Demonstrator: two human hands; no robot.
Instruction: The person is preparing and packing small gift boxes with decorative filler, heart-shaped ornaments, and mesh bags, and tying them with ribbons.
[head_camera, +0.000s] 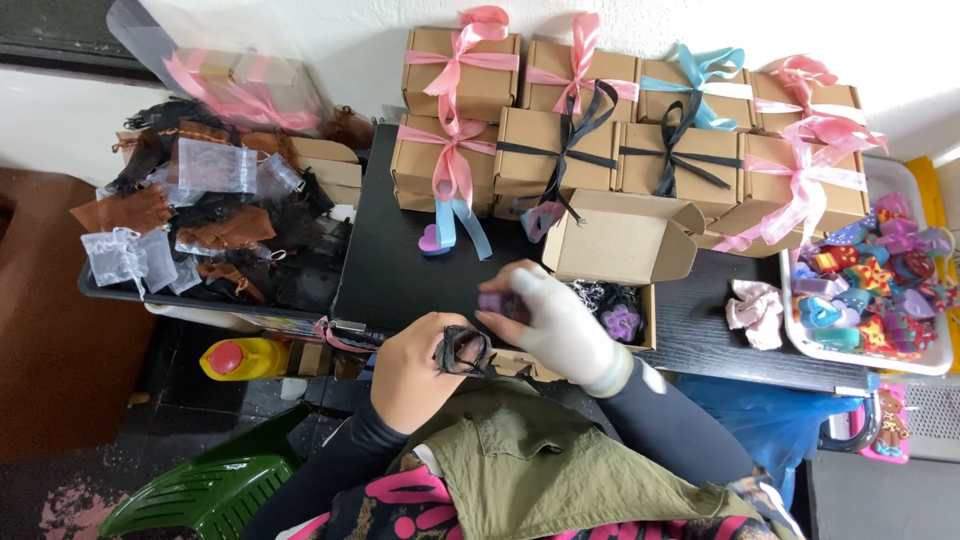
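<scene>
While the left hand pinched open a small black mesh pouch over the black surface, the right hand gripped a purple soap piece just beside its mouth, best slid in gently.

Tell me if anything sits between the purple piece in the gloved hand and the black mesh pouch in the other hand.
Nothing visible does. The right hand pinches the purple piece just beside the black mesh pouch held by the left hand, with only a small gap between them.
</scene>
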